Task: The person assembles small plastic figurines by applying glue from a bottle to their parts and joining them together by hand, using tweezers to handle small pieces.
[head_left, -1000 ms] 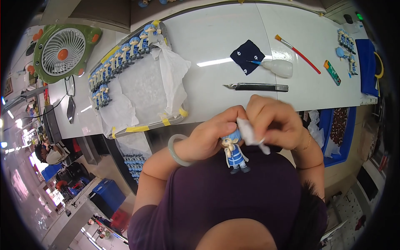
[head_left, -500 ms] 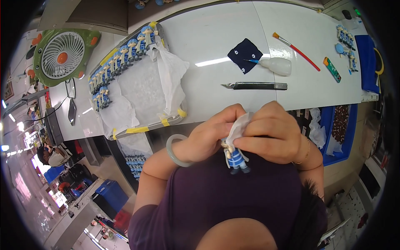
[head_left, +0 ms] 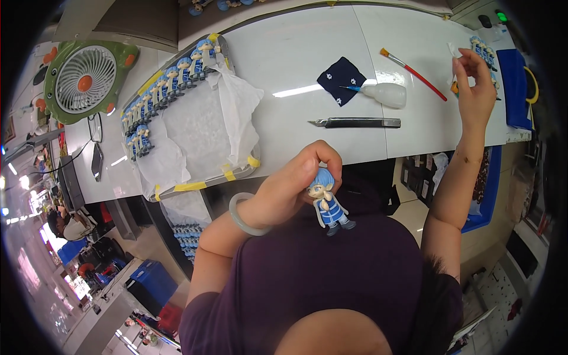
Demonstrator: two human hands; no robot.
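My left hand (head_left: 300, 176) is closed round the back of a small figurine (head_left: 328, 208) with blue hair and a blue-and-white outfit, held upright in front of my chest. Its painted front is turned up into sight, while my fingers sit behind and beside the head. Far to the right over the table, my right hand (head_left: 477, 83) has a thin white tissue (head_left: 451, 49) at its thumb and fingertips. That hand partly covers several standing figurines (head_left: 484, 48) and a small green-and-orange item.
A paper-lined tray (head_left: 204, 185) with rows of figurines stands left, by a green fan (head_left: 89, 83). A craft knife (head_left: 358, 123), dark cloth (head_left: 337, 77), needle-tipped bottle (head_left: 387, 94) and red-handled brush (head_left: 414, 74) lie on the table. Right are blue bins (head_left: 513, 89).
My right hand has left the figurine and swung far right with the white tissue. My left hand still holds the figurine, whose face and hair are now uncovered.
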